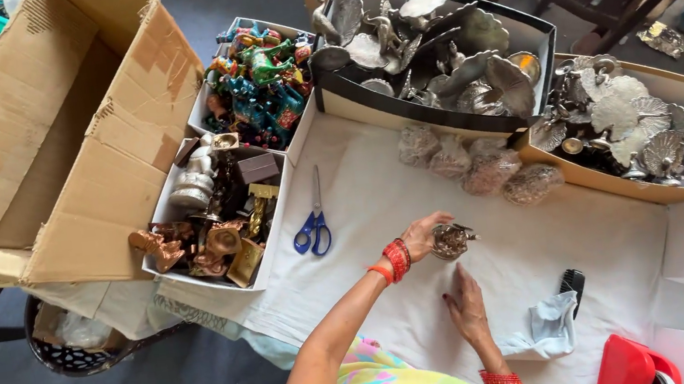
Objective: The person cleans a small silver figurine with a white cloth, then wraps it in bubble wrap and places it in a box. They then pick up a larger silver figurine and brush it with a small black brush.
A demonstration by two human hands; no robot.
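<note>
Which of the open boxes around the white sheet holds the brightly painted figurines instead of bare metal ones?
The white box at the top left, above the blue-handled scissors. Its figurines are painted teal, green and red; the other boxes hold silver, brass or copper pieces.

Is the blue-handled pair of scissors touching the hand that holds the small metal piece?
Apart. The head view shows bare white cloth between the scissors and the left hand.

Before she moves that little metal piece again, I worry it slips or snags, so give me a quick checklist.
1. Left hand grips the small metal piece: ok.
2. Right hand free to help: ok, fingertips just below the piece.
3. White cloth bare under the piece: ok.
4. Scissors away from both hands: ok.
5. Piece fully wrapped or clean: cannot tell.
</note>
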